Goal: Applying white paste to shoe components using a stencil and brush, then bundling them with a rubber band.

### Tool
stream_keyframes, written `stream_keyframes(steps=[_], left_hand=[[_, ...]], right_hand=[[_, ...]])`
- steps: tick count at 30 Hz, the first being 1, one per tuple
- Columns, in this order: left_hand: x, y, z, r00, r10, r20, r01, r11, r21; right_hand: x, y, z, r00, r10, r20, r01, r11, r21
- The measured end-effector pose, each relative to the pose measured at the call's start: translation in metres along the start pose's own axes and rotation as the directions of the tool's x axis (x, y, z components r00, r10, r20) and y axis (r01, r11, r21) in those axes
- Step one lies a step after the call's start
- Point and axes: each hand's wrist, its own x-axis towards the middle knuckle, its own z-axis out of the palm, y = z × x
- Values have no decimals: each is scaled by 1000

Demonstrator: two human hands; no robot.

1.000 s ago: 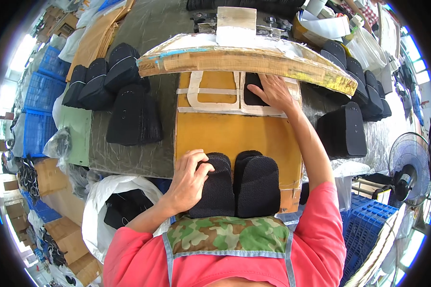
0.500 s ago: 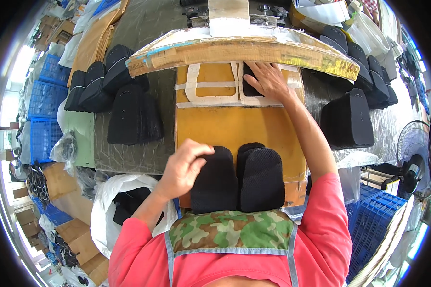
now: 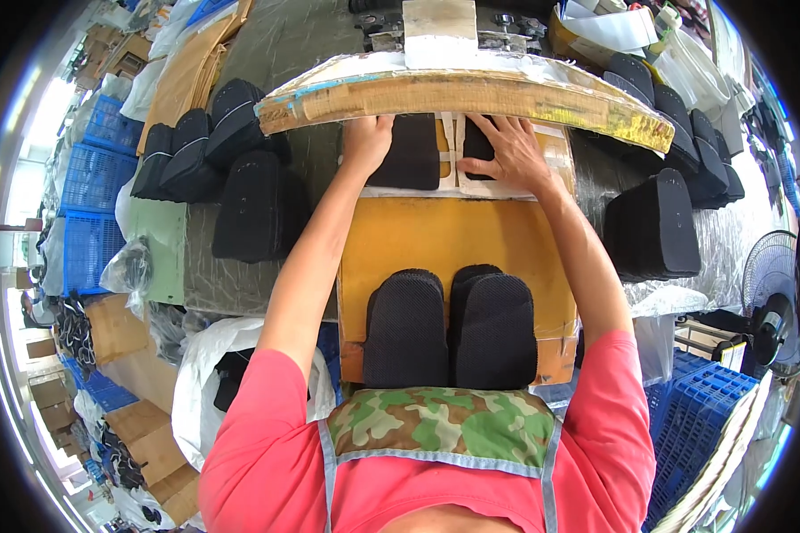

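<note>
- Left hand (image 3: 367,135) — far end of the yellow work board (image 3: 444,244), laid flat with fingers together on a black fabric piece (image 3: 415,151); pressing down, not clamped round it.
- Right hand (image 3: 507,151) — just right of the left hand, fingers spread apart, resting flat over a second black piece (image 3: 476,142) and the white template frame (image 3: 458,173) beneath; second piece mostly hidden under the palm.
- Both black pieces — side by side in the template's cut-outs, at the far edge of the board, partly tucked under a worn cardboard-covered ledge (image 3: 471,93) spanning left to right.
- Two stacks of black mesh pads (image 3: 453,329) — near end of the board, touching each other, close to the camouflage apron (image 3: 440,426).
- Further black pad stacks, left (image 3: 249,204) — on the grey table covering, well apart from the hands; several more leaning in a row farther left.
- Black pad stacks, right (image 3: 653,226) — one large stack near the right forearm, others in a row beyond it toward the far right.
- Blue plastic crates (image 3: 84,213) — far left, stacked; another blue crate (image 3: 702,400) near right.
- Floor fan (image 3: 773,302) — right edge, near.
- White plastic bag (image 3: 209,373) — near left, below the table edge, dark pieces inside.
</note>
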Motion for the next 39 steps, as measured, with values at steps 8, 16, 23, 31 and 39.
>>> stream_keyframes(steps=[8,16,23,31,39], left_hand=[[-13,12,34,938,252,237,-339,810,479],[-24,7,34,914,249,320,-388,766,512],[-20,4,35,913,244,328,-386,780,493],[-15,0,34,924,315,215,-374,857,355],[-16,8,37,929,335,155,-369,850,375]], right_hand=[[-8,19,10,994,69,-85,-58,990,127],[-6,10,3,997,79,-22,-76,990,122],[-8,14,9,978,107,-177,-81,986,146],[-18,13,9,981,128,-143,-121,991,51],[-19,10,2,984,128,-127,-124,991,43]])
